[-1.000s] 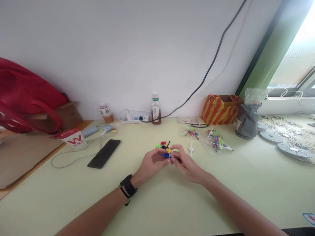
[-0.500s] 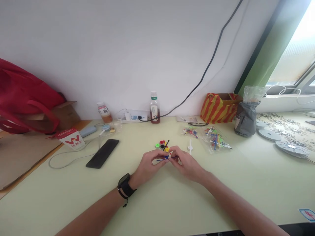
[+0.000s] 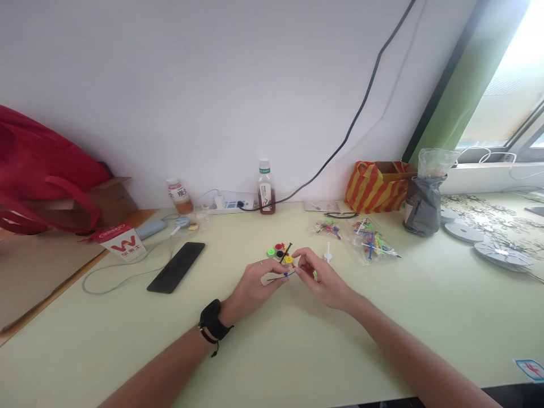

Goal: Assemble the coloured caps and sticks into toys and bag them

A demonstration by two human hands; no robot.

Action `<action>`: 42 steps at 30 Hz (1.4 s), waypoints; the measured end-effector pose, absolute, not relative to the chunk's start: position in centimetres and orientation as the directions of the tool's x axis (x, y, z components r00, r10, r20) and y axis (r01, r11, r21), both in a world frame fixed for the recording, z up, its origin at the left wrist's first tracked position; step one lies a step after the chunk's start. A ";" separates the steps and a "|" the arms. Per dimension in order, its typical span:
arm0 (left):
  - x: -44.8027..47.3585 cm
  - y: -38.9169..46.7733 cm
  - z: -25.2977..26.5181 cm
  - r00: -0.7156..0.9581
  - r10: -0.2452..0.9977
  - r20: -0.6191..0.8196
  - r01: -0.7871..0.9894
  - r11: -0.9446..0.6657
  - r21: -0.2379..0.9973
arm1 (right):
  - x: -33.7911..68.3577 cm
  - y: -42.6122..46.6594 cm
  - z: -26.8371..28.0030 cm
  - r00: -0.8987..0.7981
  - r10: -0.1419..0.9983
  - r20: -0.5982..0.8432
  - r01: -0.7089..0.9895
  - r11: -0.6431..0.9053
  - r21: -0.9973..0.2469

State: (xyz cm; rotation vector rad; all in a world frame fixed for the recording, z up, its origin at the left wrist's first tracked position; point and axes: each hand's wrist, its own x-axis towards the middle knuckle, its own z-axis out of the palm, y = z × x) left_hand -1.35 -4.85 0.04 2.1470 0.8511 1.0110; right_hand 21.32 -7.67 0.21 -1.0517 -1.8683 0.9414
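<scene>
My left hand (image 3: 257, 281) pinches a thin blue plastic piece (image 3: 286, 275) between thumb and index finger. The piece has a long slender stem pointing left and a wider part in its middle. From the other side my right hand (image 3: 325, 282) grips the piece's right end, its fingers curled and partly hiding it. A bit of green (image 3: 315, 275) shows among the right fingers. Just beyond my hands lie small round plastic parts: a green one (image 3: 271, 252), a red one (image 3: 279, 246), a black one (image 3: 280, 255) with a black stick, and a yellow one (image 3: 288, 259).
A white stemmed piece (image 3: 328, 251) lies right of my hands. Behind it are plastic bags of coloured parts (image 3: 373, 243). A phone (image 3: 176, 267) and a red-and-white box (image 3: 124, 243) are at left. A bottle (image 3: 266, 190) stands by the wall, with a striped bag (image 3: 378, 187) to its right.
The right fingers have spread a little and shifted, uncovering more of the yellow part and showing the green bit. The blue piece has tilted slightly. The view has shifted a little.
</scene>
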 end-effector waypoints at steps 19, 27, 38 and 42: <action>-0.7 -5.0 -0.1 0.540 0.810 0.229 0.019 -0.284 0.959 | 21.7 -7.1 0.1 -0.185 0.903 0.388 0.349 0.430 -0.833; -1.2 -4.1 -0.5 0.445 0.878 0.175 -0.038 -0.177 0.983 | 21.8 -7.6 0.5 -0.251 0.901 0.353 0.270 0.416 -0.869; -1.2 -4.2 -0.1 0.432 0.881 0.194 -0.034 -0.199 0.979 | 21.8 -7.1 0.9 -0.336 0.913 0.230 0.213 0.312 -0.926; -1.2 -4.3 0.0 0.444 0.874 0.200 -0.036 -0.205 0.978 | 21.5 -7.1 0.4 -0.351 0.908 0.229 0.212 0.315 -0.925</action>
